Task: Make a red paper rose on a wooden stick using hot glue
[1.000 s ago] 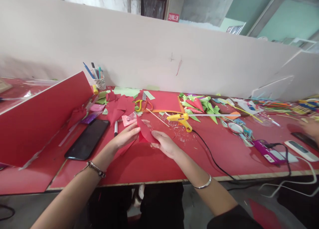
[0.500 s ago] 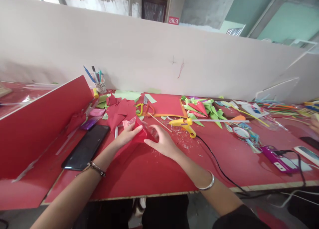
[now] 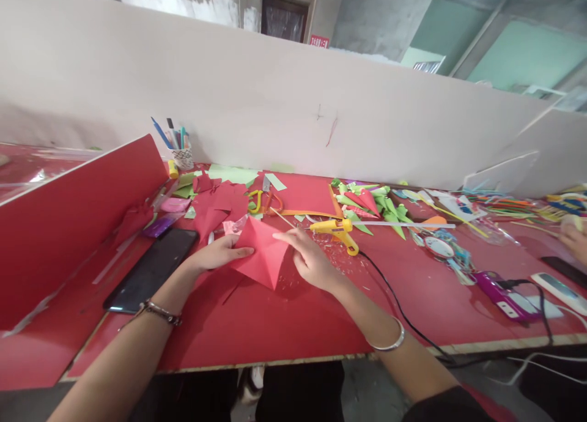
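A creased square of red paper (image 3: 262, 251) is held up above the desk, one corner pointing down toward me. My left hand (image 3: 219, 252) grips its left side, thumb on the near face and fingers behind. At the right edge is my right hand (image 3: 314, 262), its index finger laid on the paper near the upper right and the other fingers curled, partly hidden. A crumpled pink wrapper (image 3: 233, 226) shows just behind the paper. To the right of my hands, a yellow glue gun (image 3: 337, 230) with a clear glue stick lies on the desk.
Red paper pieces (image 3: 220, 205) and scissors (image 3: 266, 200) lie behind the hands. Green and red paper cones (image 3: 373, 202) are piled right of them. A black phone (image 3: 153, 272) is at left, a purple power strip (image 3: 504, 295) at right. Another person's hand (image 3: 574, 238) shows at far right.
The red paper has been opened out from a folded shape into a flatter, creased sheet facing me. My right index finger now lies on it, and my left hand has shifted slightly left.
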